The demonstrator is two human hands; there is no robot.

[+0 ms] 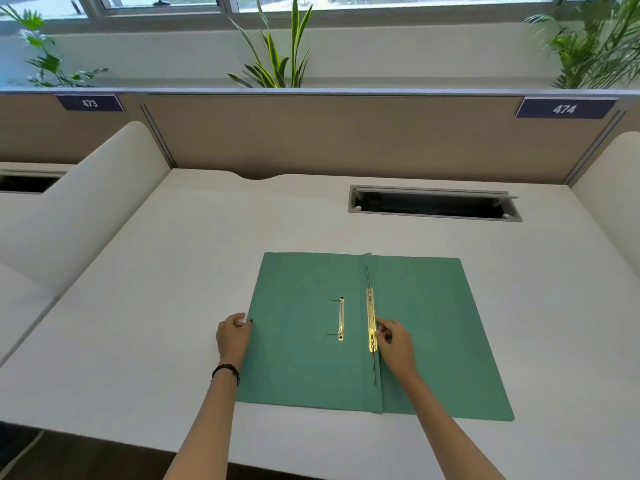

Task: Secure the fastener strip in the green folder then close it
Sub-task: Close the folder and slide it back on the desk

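A green folder (429,327) lies open and flat on the white desk. Along its spine sits a long brass fastener strip (370,320) over a thin metal rod. A shorter brass bar (341,318) with two prongs lies on the left flap. My right hand (394,341) rests on the right flap, its fingertips touching the long strip's right edge. My left hand (233,336) pinches the left flap's outer edge, thumb on top; a dark band circles that wrist.
The white desk (173,271) has an open cable slot (434,204) at the back right. A beige partition (329,133) closes the back, and white curved dividers (86,202) stand on both sides. Plants rise behind the partition.
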